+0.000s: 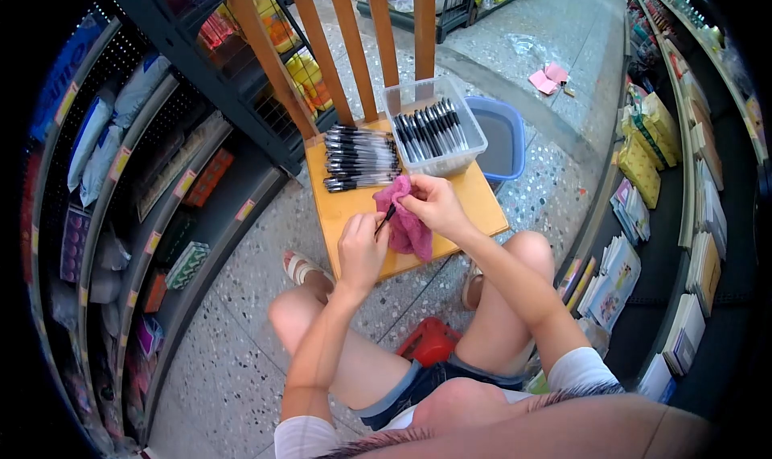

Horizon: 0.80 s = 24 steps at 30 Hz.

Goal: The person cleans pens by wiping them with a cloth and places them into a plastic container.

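Note:
My left hand (361, 246) is closed around a black pen (387, 217), whose tip end points up to the right. In my right hand (434, 206) a pink cloth (412, 232) is pinched, its folds hanging down over the chair's front part and touching the pen. Both hands are over the yellow wooden seat (466, 206) of a chair. Just beyond my left hand lies a pile of black-capped clear pens (359, 158), side by side. A clear plastic box (474, 157) to its right holds several more pens (430, 131), leaning in a row.
Behind the chair's right side stands a blue basin (515, 157) on the speckled floor. Wooden slats (322, 49) form the chair back. Shelves of goods (185, 178) curve along the left, and shelves of books (615, 286) along the right. A red object (429, 342) is between my legs.

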Motion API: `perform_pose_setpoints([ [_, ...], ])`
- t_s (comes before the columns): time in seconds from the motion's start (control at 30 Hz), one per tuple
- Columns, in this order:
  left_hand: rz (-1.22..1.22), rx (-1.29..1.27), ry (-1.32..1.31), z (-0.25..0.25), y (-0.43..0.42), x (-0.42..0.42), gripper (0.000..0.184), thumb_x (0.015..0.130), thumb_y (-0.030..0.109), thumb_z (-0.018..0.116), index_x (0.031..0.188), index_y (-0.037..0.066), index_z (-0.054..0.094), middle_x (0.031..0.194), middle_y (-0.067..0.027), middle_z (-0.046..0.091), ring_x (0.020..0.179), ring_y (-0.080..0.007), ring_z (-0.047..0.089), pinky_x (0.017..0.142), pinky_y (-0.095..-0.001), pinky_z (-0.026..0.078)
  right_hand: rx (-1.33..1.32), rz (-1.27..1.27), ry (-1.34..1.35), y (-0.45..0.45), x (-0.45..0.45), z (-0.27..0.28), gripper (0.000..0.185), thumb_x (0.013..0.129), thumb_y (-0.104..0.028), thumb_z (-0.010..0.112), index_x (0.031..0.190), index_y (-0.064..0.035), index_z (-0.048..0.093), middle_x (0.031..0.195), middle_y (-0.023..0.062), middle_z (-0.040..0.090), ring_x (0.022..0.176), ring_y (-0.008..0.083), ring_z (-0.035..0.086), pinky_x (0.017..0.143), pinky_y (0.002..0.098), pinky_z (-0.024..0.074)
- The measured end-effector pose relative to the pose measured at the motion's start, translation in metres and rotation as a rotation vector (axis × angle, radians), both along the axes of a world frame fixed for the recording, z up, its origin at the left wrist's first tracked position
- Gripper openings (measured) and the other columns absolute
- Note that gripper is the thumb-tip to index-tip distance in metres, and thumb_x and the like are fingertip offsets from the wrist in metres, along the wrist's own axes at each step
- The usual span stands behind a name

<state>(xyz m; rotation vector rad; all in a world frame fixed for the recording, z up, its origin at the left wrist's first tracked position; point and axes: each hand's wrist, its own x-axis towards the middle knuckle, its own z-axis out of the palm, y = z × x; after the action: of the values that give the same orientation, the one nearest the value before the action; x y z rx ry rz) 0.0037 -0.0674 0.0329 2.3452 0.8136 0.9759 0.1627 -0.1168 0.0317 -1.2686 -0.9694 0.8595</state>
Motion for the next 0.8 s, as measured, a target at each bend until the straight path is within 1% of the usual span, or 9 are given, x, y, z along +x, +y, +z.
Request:
perform_pose_setpoints([
  [0.07, -0.006, 0.025, 0.013, 0.000, 0.000, 0.000, 0.014, 0.071, 0.003, 0.067, 0.082, 0.003, 0.058, 0.076, -0.0109, 0.057, 0.073, -0.0283, 0.057, 0.065, -0.0373, 0.046, -0.002, -0.037, -0.046, -0.001, 0.000, 0.000, 0.017, 0.083, -0.004, 0.052, 0.097, 0.0009, 0.061, 0.084, 0.0047, 0.066, 0.074, 0.0082, 0.060, 0.069, 0.0252, 0.0493],
  [0.13, -0.004, 0.023, 0.028, 0.001, 0.000, 0.001, 0.014, 0.071, 0.003, 0.067, 0.081, 0.003, 0.058, 0.076, -0.0108, 0.056, 0.074, -0.0286, 0.057, 0.065, -0.0373, 0.046, 0.005, -0.096, -0.108, -0.003, -0.004, 0.014, 0.016, 0.085, -0.005, 0.051, 0.096, 0.0007, 0.061, 0.083, 0.0052, 0.066, 0.074, 0.0088, 0.060, 0.069, 0.0262, 0.0490],
  [0.23, 0.007, 0.025, 0.013, 0.002, -0.001, 0.002, 0.013, 0.071, 0.003, 0.067, 0.081, 0.003, 0.058, 0.076, -0.0110, 0.056, 0.074, -0.0289, 0.057, 0.065, -0.0375, 0.046, 0.005, -0.156, -0.162, -0.001, -0.002, 0.005, 0.015, 0.086, -0.004, 0.049, 0.095, 0.0007, 0.061, 0.083, 0.0046, 0.066, 0.076, 0.0087, 0.059, 0.070, 0.0268, 0.0488],
  [0.33, 0.001, 0.044, 0.013, 0.003, 0.000, 0.000, 0.013, 0.071, 0.002, 0.067, 0.082, 0.003, 0.058, 0.076, -0.0109, 0.056, 0.074, -0.0290, 0.057, 0.066, -0.0377, 0.046, 0.070, -0.071, -0.034, 0.003, -0.004, -0.005, 0.014, 0.086, -0.005, 0.050, 0.095, 0.0011, 0.060, 0.084, 0.0044, 0.065, 0.077, 0.0081, 0.058, 0.071, 0.0268, 0.0490],
  [0.43, 0.005, 0.058, 0.016, 0.001, 0.001, -0.001, 0.014, 0.071, 0.002, 0.066, 0.082, 0.003, 0.058, 0.077, -0.0109, 0.056, 0.075, -0.0291, 0.057, 0.066, -0.0378, 0.047, 0.108, -0.006, 0.141, 0.003, -0.011, -0.008, 0.016, 0.086, -0.005, 0.051, 0.097, 0.0013, 0.059, 0.088, 0.0049, 0.065, 0.077, 0.0084, 0.059, 0.071, 0.0268, 0.0493],
  [0.53, 0.005, 0.062, 0.025, 0.003, 0.000, -0.001, 0.014, 0.071, 0.001, 0.066, 0.082, 0.004, 0.058, 0.077, -0.0108, 0.056, 0.075, -0.0290, 0.057, 0.066, -0.0378, 0.047, 0.089, 0.000, 0.112, 0.004, -0.006, -0.006, 0.016, 0.085, -0.005, 0.052, 0.097, 0.0011, 0.061, 0.087, 0.0049, 0.066, 0.078, 0.0087, 0.059, 0.071, 0.0267, 0.0493],
  [0.63, 0.003, 0.035, 0.028, 0.002, -0.001, -0.001, 0.014, 0.070, 0.002, 0.067, 0.082, 0.003, 0.058, 0.077, -0.0109, 0.057, 0.075, -0.0293, 0.057, 0.067, -0.0380, 0.047, 0.087, -0.015, 0.043, 0.004, -0.003, -0.006, 0.016, 0.087, -0.005, 0.050, 0.096, 0.0015, 0.062, 0.086, 0.0052, 0.066, 0.079, 0.0091, 0.060, 0.070, 0.0269, 0.0494],
  [0.73, -0.006, 0.025, -0.002, 0.001, -0.001, 0.000, 0.014, 0.071, 0.003, 0.067, 0.082, 0.003, 0.059, 0.077, -0.0117, 0.058, 0.072, -0.0287, 0.058, 0.064, -0.0368, 0.047, 0.077, -0.055, -0.025, 0.004, -0.001, -0.004, 0.017, 0.089, -0.005, 0.048, 0.094, 0.0017, 0.063, 0.082, 0.0047, 0.065, 0.076, 0.0089, 0.059, 0.069, 0.0266, 0.0486],
  [0.8, -0.010, -0.035, -0.035, 0.002, -0.001, 0.001, 0.013, 0.073, 0.002, 0.067, 0.083, 0.001, 0.060, 0.075, -0.0112, 0.058, 0.067, -0.0249, 0.059, 0.060, -0.0333, 0.048, 0.084, -0.071, -0.057, 0.004, 0.001, -0.007, 0.019, 0.090, -0.006, 0.046, 0.095, 0.0014, 0.063, 0.080, 0.0027, 0.064, 0.074, 0.0075, 0.056, 0.066, 0.0255, 0.0472],
])
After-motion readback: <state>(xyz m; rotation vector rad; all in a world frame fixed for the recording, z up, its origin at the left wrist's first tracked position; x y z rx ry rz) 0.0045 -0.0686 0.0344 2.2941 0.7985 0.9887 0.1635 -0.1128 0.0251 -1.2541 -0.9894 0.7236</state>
